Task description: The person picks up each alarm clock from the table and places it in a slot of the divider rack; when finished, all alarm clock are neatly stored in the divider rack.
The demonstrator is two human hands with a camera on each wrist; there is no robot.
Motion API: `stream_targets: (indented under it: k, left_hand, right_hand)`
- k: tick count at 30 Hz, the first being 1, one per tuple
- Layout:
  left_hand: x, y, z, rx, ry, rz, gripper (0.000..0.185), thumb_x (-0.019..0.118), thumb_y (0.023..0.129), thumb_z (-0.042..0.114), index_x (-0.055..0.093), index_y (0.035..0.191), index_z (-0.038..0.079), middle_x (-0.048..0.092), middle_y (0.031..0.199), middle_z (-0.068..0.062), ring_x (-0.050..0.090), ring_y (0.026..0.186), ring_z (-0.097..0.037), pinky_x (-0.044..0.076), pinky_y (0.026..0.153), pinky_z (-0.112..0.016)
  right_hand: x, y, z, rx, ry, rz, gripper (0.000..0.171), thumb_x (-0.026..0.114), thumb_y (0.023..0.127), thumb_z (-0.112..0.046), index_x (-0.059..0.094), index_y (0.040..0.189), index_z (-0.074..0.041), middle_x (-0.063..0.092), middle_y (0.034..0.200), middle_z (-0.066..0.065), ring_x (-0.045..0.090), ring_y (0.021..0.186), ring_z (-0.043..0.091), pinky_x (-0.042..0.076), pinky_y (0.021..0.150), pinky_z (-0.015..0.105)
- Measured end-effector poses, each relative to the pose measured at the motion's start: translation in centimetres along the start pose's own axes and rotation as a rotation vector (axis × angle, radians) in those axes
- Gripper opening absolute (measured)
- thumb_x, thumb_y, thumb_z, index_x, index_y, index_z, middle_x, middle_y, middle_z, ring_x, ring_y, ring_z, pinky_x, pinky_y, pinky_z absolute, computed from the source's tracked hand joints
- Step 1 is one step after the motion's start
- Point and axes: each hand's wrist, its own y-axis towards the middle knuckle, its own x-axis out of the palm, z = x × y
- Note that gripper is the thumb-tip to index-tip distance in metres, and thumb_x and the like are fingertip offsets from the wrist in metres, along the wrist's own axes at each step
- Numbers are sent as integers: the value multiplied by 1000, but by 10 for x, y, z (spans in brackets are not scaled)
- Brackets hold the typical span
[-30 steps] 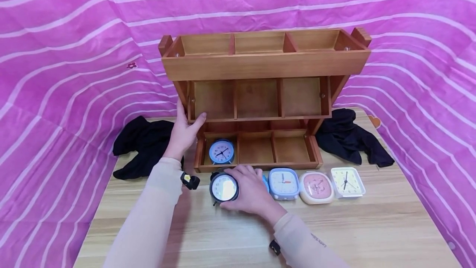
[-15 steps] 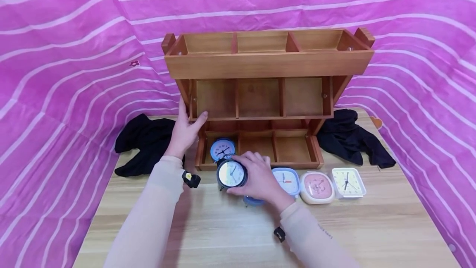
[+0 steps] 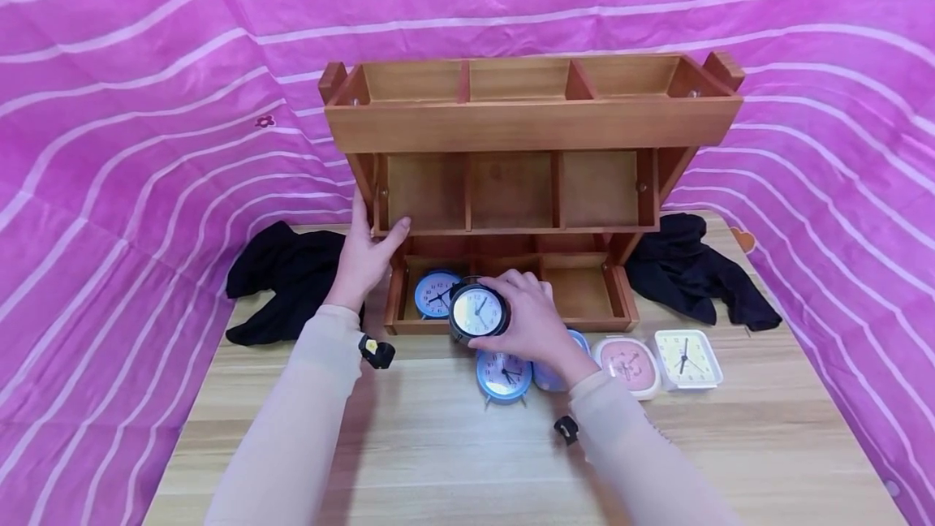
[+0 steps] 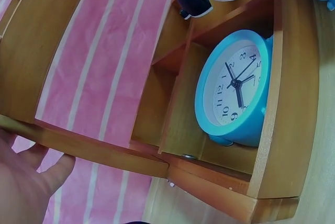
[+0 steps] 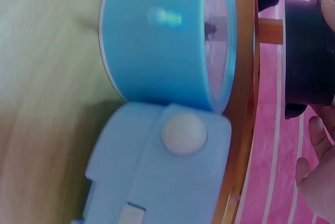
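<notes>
My right hand (image 3: pixel 527 313) grips a black round alarm clock (image 3: pixel 478 311) and holds it over the front rim of the bottom tier's middle compartment of a three-tier wooden shelf (image 3: pixel 526 127). My left hand (image 3: pixel 374 227) holds the shelf's left side at the middle tier, thumb on the front edge. A blue round clock (image 3: pixel 437 294) stands in the bottom left compartment, and shows large in the left wrist view (image 4: pixel 235 88). In the right wrist view the black clock (image 5: pixel 309 51) is at the right edge, with my fingers (image 5: pixel 319 182) below it.
On the wooden table (image 3: pixel 438 461) before the shelf lie a second blue round clock (image 3: pixel 504 372), a light blue square clock (image 3: pixel 549 373) half hidden by my wrist, a pink clock (image 3: pixel 628 364) and a white clock (image 3: pixel 687 358). Black cloths (image 3: pixel 285 278) (image 3: pixel 694 270) flank the shelf.
My right hand lifted the black clock off the table and carried it up and right to the bottom tier, uncovering the second blue round clock. The left hand stayed on the shelf.
</notes>
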Motion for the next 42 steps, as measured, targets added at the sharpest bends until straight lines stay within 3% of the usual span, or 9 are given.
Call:
stream_targets:
  k: [10,17,23,35,42]
  left_hand:
    - [0,0,-1,2,14,-2,95,69,102,20,2,169,24,26,170,-13,37,150,-36,33,121,-55]
    - [-5,0,-4,3,27,-15,97,69,102,20,0,169,23,24,171,-14,35,151,-37,30,123,-54]
    - [-3,0,-5,8,30,-7,96,69,102,20,1,169,22,25,170,-15,35,151,-37,29,124,-53]
    - [-1,-1,-2,-11,24,-13,96,69,102,21,0,169,26,23,171,-15,35,151,-39,32,121,-57]
    - [-2,11,-33,-15,62,2,97,69,102,29,-2,168,38,22,172,-7,34,153,-35,32,121,-57]
  right_hand:
    - [-8,9,22,31,27,-9,89,95,68,-54,63,144,-19,61,123,3,47,119,24,39,102,50]
    - [-5,16,38,58,45,6,88,95,69,-52,63,145,-19,60,132,6,46,123,28,42,109,53]
    - [-4,26,55,25,26,16,85,96,70,-44,63,142,-13,58,140,12,49,132,32,27,122,56]
    - [-7,28,65,83,23,-48,84,94,73,-42,61,145,-15,52,149,15,41,142,36,17,126,60]
    - [-5,25,67,127,14,-81,82,94,74,-42,60,146,-18,50,151,14,35,146,41,22,119,69]
